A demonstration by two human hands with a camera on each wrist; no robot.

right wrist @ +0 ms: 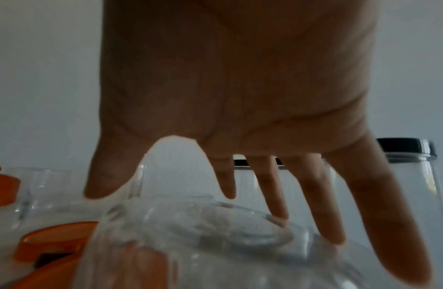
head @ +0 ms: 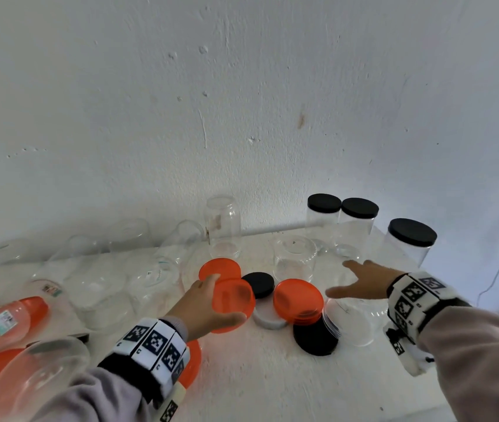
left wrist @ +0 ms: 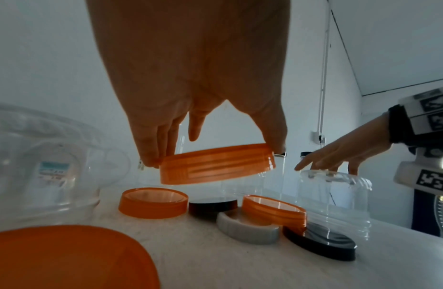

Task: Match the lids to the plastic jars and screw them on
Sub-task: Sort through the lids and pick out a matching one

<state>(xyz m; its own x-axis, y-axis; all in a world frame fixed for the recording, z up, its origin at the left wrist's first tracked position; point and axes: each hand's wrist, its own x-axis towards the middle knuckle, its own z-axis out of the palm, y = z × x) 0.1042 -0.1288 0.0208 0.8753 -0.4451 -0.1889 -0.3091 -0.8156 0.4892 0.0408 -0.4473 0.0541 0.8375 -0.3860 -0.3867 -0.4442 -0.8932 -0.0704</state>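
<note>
My left hand (head: pixel 222 300) pinches an orange screw lid (head: pixel 233 303) by its rim between thumb and fingers and holds it tilted above the table; the left wrist view shows the orange lid (left wrist: pixel 216 164) clear of the surface. My right hand (head: pixel 341 278) is spread with straight fingers over the base of an upturned clear jar (head: pixel 352 319) and holds nothing. In the right wrist view the fingers (right wrist: pixel 314 199) reach down past the clear jar (right wrist: pixel 215 244); I cannot tell whether they touch it.
Loose lids lie between my hands: two orange lids (head: pixel 219 268) (head: pixel 298 300), two black lids (head: pixel 258 284) (head: pixel 315 339) and a grey one (head: pixel 269 319). Three black-lidded jars (head: pixel 359 226) stand at the back right. Several open clear jars (head: pixel 102 287) crowd the left.
</note>
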